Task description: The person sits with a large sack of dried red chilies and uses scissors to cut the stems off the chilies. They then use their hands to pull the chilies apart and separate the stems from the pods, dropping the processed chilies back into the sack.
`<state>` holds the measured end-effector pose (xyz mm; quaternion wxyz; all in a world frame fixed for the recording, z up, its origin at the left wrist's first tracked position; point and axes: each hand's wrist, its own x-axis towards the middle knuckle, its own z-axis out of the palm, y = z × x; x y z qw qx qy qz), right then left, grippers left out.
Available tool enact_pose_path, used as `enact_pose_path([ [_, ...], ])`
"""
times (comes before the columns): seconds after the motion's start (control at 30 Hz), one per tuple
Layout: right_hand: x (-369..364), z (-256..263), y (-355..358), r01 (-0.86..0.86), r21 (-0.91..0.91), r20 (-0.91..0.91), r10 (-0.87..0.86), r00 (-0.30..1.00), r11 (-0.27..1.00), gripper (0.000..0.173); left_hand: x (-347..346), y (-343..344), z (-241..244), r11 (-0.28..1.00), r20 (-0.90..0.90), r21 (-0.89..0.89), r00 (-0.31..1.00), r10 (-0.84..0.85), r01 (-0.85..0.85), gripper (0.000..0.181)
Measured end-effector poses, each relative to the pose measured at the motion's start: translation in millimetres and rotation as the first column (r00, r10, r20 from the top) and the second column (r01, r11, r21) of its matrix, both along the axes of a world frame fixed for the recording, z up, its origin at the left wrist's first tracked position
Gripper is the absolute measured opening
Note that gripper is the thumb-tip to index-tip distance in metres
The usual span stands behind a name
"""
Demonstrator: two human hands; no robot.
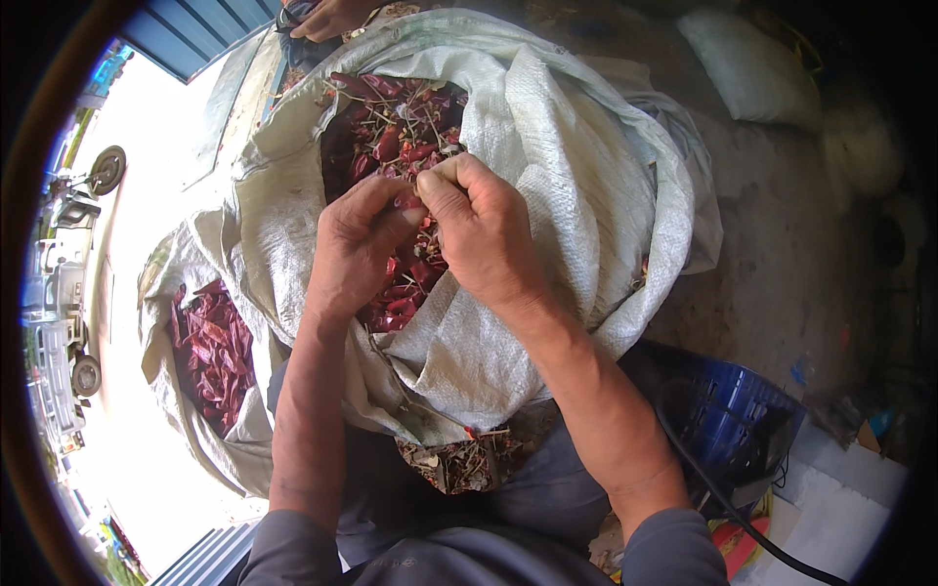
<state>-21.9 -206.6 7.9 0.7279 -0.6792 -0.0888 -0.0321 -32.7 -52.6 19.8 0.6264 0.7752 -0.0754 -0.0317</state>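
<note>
Both hands meet above the opening of a large white woven sack [564, 198] that holds dried red chili peppers [399, 143] with stems among them. My left hand [363, 242] pinches a dried red chili pepper [405, 199] between thumb and fingers. My right hand [480, 220] is closed right beside it, thumb against curled index finger, at the end of the same pepper; what its fingertips grip is too small to tell. The peppers' pile lies just below and behind the hands.
A smaller white sack [157, 351] of dried red chilies [218, 351] stands at the left. Stem litter [469, 458] lies between my legs. A blue plastic crate [733, 410] and a black cable [714, 487] are at the right. Another person's hand [330, 18] shows at the top.
</note>
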Motion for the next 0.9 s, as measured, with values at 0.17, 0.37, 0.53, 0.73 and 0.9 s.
enact_pose_path([
  [0.17, 6.3, 21.5, -9.1, 0.077, 0.641, -0.329, 0.182, 0.927, 0.763, 0.017, -4.1, -1.1, -2.0, 0.918, -0.094, -0.391, 0.989, -0.112, 0.067, 0.011],
  [0.37, 16.3, 32.0, -21.6, 0.088, 0.578, -0.362, 0.158, 0.919, 0.811, 0.019, -3.8, 24.6, -4.9, 0.982, 0.017, -0.187, 1.000, -0.011, 0.014, 0.022],
  [0.53, 9.7, 16.5, -20.9, 0.012, 0.576, -0.403, 0.272, 0.874, 0.817, 0.014, -5.3, 9.2, -27.6, 0.593, 0.099, 0.763, 0.861, -0.499, 0.256, 0.026],
  [0.73, 15.0, 7.9, -36.5, 0.058, 0.714, -0.357, 0.292, 0.887, 0.698, 0.013, 1.2, 22.2, -17.9, 0.686, 0.042, 0.716, 0.973, -0.226, 0.128, 0.023],
  [0.9, 14.2, 13.2, -39.8, 0.059, 0.715, -0.380, 0.317, 0.869, 0.696, 0.019, 9.2, 37.4, -2.9, 0.879, -0.132, 0.438, 0.954, 0.269, -0.187, 0.011],
])
